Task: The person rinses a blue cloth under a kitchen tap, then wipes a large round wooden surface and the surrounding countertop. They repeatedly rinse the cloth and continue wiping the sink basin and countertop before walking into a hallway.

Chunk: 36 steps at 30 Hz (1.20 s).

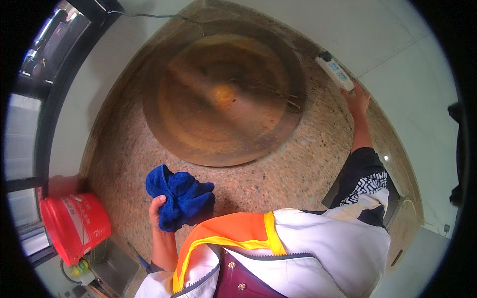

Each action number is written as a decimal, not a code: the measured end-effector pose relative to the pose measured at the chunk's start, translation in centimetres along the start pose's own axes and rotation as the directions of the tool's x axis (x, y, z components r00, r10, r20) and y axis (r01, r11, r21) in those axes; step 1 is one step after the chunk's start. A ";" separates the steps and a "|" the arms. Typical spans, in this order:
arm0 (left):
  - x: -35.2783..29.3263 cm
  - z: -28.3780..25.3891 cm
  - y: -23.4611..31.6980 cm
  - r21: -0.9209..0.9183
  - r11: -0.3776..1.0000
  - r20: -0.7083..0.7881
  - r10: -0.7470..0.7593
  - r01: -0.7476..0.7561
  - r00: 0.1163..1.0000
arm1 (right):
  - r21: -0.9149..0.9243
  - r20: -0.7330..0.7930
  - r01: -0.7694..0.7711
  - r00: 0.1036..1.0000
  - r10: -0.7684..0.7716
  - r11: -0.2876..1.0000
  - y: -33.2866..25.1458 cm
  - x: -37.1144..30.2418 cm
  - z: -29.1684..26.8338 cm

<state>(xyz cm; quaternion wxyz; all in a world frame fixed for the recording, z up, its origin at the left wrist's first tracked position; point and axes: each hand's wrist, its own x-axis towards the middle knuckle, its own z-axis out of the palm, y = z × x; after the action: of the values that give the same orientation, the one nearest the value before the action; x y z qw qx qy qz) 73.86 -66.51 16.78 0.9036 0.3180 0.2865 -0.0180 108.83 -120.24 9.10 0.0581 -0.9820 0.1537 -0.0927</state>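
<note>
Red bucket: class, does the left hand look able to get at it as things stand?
Probably not freely: the left hand is full with the blue cloth; the red bucket sits apart, below the counter.

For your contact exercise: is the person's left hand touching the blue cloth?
Touching. The head view shows the left hand with fingers wrapped into the bunched blue cloth, holding it above the speckled counter.

Left hand (158, 206) gripping blue cloth (180, 197), right hand (357, 101) touching white power strip (336, 71), big wok (223, 97)
</note>
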 end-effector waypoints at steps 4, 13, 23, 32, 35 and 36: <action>-0.1 0.0 0.0 -0.003 1.000 0.015 0.014 -0.014 1.000 | 0.096 0.175 0.012 0.984 -0.029 0.995 -1.4 -0.9 2.3; -0.2 -0.6 -0.2 -0.025 0.998 -0.035 0.053 -0.054 0.998 | -0.087 -0.030 0.080 0.996 -0.083 0.993 -5.5 -1.9 2.0; -0.1 -0.3 -0.2 0.001 0.999 0.000 0.035 -0.035 0.999 | -0.208 0.304 0.570 0.810 -0.502 0.795 -17.6 -7.6 3.5; -0.1 -0.9 0.0 -0.042 0.998 -0.002 0.038 -0.038 0.999 | -0.027 0.255 0.524 0.827 -0.501 0.851 -15.2 -9.7 1.3; 0.1 -0.5 -0.2 -0.044 0.998 0.044 0.038 -0.036 0.998 | 0.112 0.098 0.434 0.890 -0.445 0.894 -11.5 -11.3 0.8; 0.1 -0.3 -0.2 -0.036 0.999 0.027 0.022 -0.021 0.999 | 0.140 0.056 0.398 0.911 -0.409 0.907 -10.3 -11.5 0.8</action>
<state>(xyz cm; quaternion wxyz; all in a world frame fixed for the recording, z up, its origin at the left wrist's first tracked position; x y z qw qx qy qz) 73.75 -66.50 16.46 0.9131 0.3045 0.2710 -0.0073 101.21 -106.83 7.89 0.1056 -0.9900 -0.0615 -0.0710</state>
